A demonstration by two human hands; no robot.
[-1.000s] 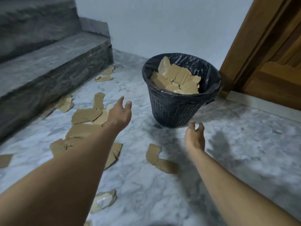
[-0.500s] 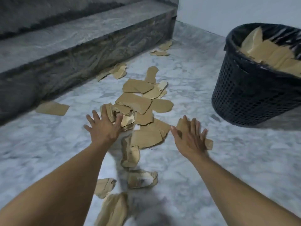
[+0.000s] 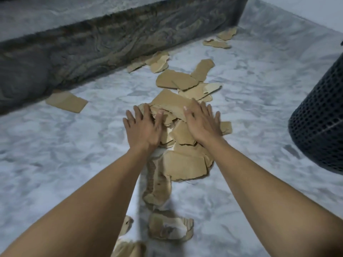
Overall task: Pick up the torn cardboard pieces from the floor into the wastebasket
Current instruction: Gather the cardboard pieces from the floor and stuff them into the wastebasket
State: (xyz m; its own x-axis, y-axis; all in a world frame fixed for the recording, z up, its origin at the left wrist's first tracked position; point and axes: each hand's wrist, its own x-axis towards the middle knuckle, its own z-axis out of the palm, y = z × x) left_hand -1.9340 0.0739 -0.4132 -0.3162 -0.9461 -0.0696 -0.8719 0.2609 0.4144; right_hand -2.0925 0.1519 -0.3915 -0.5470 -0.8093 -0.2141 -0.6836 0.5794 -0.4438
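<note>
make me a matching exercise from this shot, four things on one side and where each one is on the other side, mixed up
Things
1. wastebasket
2. lone cardboard piece
3. left hand
4. right hand

Places
A. at the foot of the stone step, apart from the cardboard pile
B. flat on the pile's right side
C. at the right edge of the view
D. flat on the pile's left side

Pairs: 1-C, 2-A, 3-D, 4-B
</note>
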